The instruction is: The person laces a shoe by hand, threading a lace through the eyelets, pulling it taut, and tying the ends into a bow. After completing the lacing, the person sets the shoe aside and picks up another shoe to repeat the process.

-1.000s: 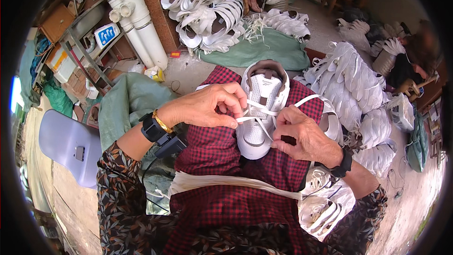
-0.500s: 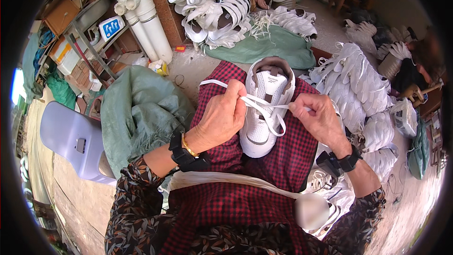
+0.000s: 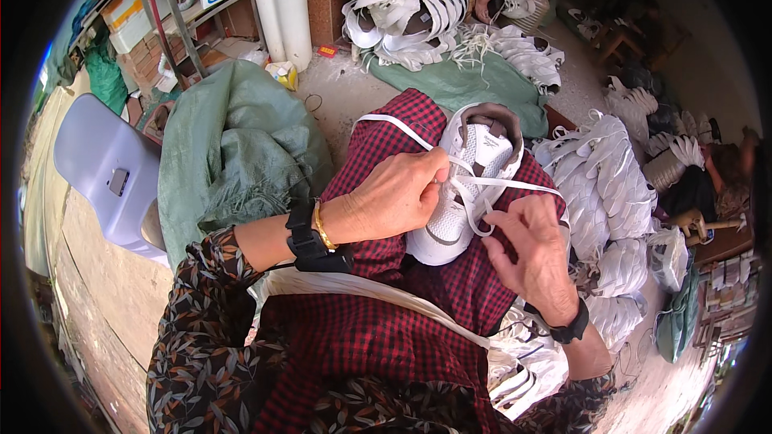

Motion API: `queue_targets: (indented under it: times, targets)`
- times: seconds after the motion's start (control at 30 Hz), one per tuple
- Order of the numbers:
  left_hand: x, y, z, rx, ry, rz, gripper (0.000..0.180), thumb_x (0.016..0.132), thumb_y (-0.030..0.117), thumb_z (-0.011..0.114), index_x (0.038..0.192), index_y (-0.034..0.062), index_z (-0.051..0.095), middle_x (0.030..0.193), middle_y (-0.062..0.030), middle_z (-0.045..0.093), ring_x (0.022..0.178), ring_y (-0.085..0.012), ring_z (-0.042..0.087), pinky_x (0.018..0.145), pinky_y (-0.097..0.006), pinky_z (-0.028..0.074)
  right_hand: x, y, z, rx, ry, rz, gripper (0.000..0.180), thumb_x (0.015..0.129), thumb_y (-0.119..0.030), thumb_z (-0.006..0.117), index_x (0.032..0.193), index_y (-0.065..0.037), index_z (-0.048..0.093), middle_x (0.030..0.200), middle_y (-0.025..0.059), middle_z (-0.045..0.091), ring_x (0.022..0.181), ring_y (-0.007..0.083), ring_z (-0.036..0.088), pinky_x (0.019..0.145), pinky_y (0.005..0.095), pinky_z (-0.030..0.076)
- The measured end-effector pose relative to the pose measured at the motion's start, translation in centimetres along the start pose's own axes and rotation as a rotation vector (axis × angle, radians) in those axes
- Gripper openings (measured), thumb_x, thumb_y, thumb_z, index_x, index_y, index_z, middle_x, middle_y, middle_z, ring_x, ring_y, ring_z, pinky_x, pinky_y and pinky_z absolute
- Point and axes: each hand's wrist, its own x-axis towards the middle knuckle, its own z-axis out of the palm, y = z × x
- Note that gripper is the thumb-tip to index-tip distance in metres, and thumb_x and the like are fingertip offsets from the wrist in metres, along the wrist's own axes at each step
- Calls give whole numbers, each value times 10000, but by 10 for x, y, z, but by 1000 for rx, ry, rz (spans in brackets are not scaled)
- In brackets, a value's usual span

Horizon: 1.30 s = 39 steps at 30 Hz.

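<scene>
A white sneaker (image 3: 441, 235) with a brown collar lining rests toe toward me on my lap, over the red-and-black checked apron (image 3: 346, 333). White shoelace (image 3: 515, 184) crosses its tongue; one end trails left over the apron, another right. My left hand (image 3: 394, 197) is closed at the shoe's left side, thumb and forefinger pinching the lace near the eyelets. At the shoe's right side, my right hand (image 3: 535, 249) has thumb and forefinger apart, the forefinger tip beside a small hanging lace loop. I cannot tell whether it touches the loop.
Stacks of white shoe uppers (image 3: 414, 12) stand at the back, with more white uppers (image 3: 599, 185) piled right. A green sack (image 3: 249, 137) lies left, by a pale purple plastic stool (image 3: 104, 165). Another person's hand (image 3: 482, 6) shows at the far back.
My right hand has let go of the right lace strand and moved down toward the loop, its fingers parting. My left hand has come closer to the eyelets. The view has shifted.
</scene>
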Motion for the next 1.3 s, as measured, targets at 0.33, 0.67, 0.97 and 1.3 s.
queue_targets:
  times: [0.33,0.67,0.97,1.3]
  targets:
    - [0,-6,-2,-36,-15,16,122,821,-50,614,923,-10,560,745,-173,628,693,-367,660,630,-453,504,11,-2,-15,343,-130,69,282,723,30,819,994,-34,773,994,94,604,868,246,581,754,354,498]
    - [-2,2,-6,-146,-22,-56,143,825,-16,664,950,2,599,793,-151,657,725,-309,689,630,-427,528,28,17,1,751,-76,300,226,853,105,610,988,-20,740,946,11,652,809,84,615,687,228,484]
    - [2,0,9,-161,-13,26,134,809,-5,676,932,-3,622,896,-118,649,692,-261,664,616,-389,527,31,22,-5,944,-251,436,128,903,71,605,988,23,688,1038,28,586,894,103,600,777,246,503]
    - [21,-13,-9,-125,-312,148,100,821,23,682,891,-2,615,795,-89,520,636,-217,532,574,-374,402,28,26,-1,992,-221,393,54,913,25,643,964,11,651,974,11,591,873,88,567,800,247,477]
